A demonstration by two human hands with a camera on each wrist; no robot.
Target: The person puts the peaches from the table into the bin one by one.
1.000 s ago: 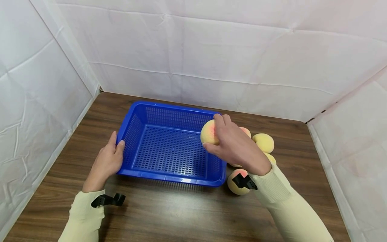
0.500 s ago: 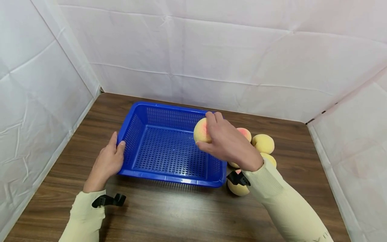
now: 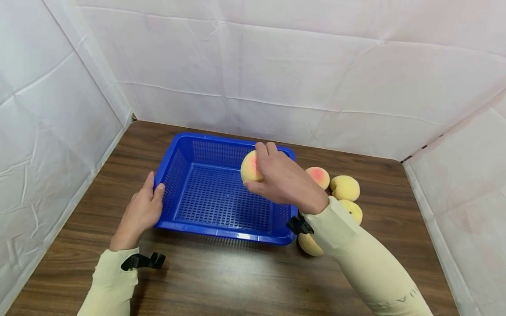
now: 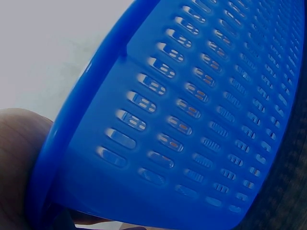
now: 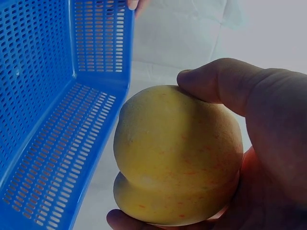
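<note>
A blue plastic basket (image 3: 225,239) with slotted walls sits on the table. My left hand (image 3: 141,210) grips its left rim, thumb on top; the fingers underneath are partly hidden. The slotted side (image 4: 192,115) fills most of the left wrist view. Above the right half of the basket, my right hand (image 3: 282,177) holds a yellow peach (image 3: 250,167) with a pink blush. In the right wrist view, thumb and fingers curl round that peach (image 5: 177,153). Inside the basket, only the slotted floor is visible.
Several peaches lie right of the basket: a pink-topped one (image 3: 318,177), a yellow one (image 3: 345,188), another (image 3: 352,212) partly behind the sleeve, and one (image 3: 310,245) near the front corner. White sheeting (image 3: 276,74) walls the brown wooden table (image 3: 221,281) at back and sides.
My right hand has carried the peach leftward, from the basket's right edge to farther over its inside. The left hand and the basket have stayed in place.
</note>
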